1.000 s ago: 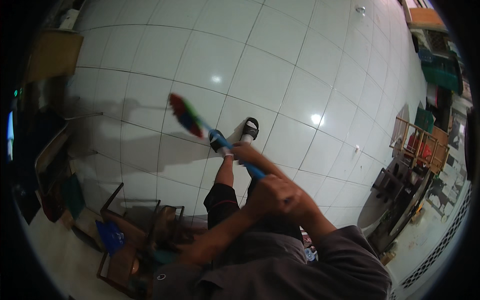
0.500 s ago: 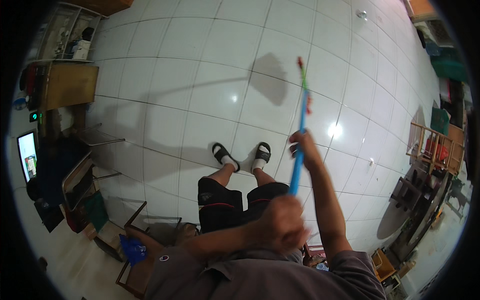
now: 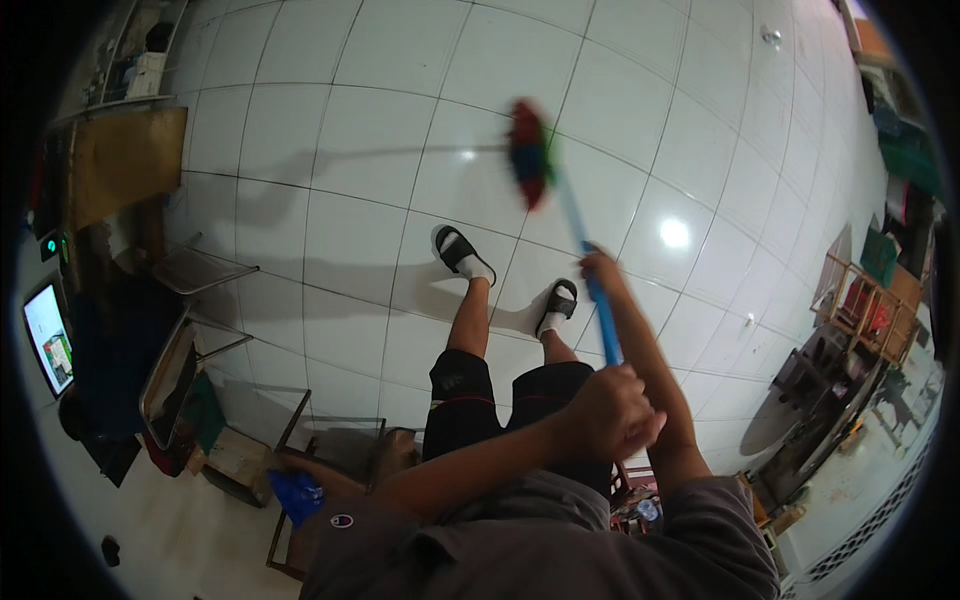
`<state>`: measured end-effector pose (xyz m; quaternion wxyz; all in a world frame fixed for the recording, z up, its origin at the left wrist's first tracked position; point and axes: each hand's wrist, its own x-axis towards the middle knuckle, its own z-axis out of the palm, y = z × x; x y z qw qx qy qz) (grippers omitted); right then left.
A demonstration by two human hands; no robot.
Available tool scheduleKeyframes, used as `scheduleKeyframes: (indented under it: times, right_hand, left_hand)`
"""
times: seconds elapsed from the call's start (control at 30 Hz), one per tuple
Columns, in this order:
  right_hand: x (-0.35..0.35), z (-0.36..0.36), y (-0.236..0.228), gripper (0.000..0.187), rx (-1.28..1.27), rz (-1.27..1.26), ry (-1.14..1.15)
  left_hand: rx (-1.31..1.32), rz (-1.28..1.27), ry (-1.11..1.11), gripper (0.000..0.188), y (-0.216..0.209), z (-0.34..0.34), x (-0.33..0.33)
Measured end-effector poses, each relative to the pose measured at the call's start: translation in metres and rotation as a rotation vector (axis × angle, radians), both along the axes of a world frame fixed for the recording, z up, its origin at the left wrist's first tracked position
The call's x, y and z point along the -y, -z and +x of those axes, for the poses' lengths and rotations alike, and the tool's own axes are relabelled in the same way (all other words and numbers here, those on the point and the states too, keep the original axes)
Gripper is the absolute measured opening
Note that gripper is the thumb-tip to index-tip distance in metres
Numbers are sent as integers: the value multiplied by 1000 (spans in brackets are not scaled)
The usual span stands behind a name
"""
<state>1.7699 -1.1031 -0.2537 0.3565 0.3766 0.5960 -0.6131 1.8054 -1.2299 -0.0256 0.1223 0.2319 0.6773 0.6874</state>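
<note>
My left hand [image 3: 612, 412] is closed around the upper end of the blue handle of a broom [image 3: 608, 335], close to my body. Farther down the handle, my right hand [image 3: 604, 275] grips it with curled fingers. The broom head [image 3: 528, 155] has red and dark blue bristles and a green part where the handle joins. It is smeared by motion and hangs over or brushes the white tiled floor [image 3: 400, 130]; which of these I cannot tell. My feet, in black slides [image 3: 462, 252] and white socks, stand just short of it.
At the left are a wooden cabinet [image 3: 125, 165], a lit screen [image 3: 48, 335] and chairs [image 3: 165, 370]. A blue plastic bag [image 3: 295, 495] lies by the lower left chair. A wooden rack [image 3: 865, 310] and other furniture line the right wall. A small object [image 3: 770, 36] sits on the far floor.
The broom head has swung to the left and turned its broad side into view. My left foot has stepped forward, and both hands keep their hold on the handle.
</note>
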Motion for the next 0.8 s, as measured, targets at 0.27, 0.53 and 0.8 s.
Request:
scheduleKeyframes:
  times: [0.27, 0.53, 0.8]
  right_hand:
    - [47, -82, -80, 16, -273, 115, 196]
    - [349, -104, -109, 15, 158, -530, -57]
    - [201, -209, 158, 19, -877, 358, -1236]
  left_hand:
    - [-117, 213, -267, 26, -1, -71, 101]
    - [-123, -214, -347, 26, -67, -99, 231]
    - [-234, -150, -143, 25, 13, -215, 157]
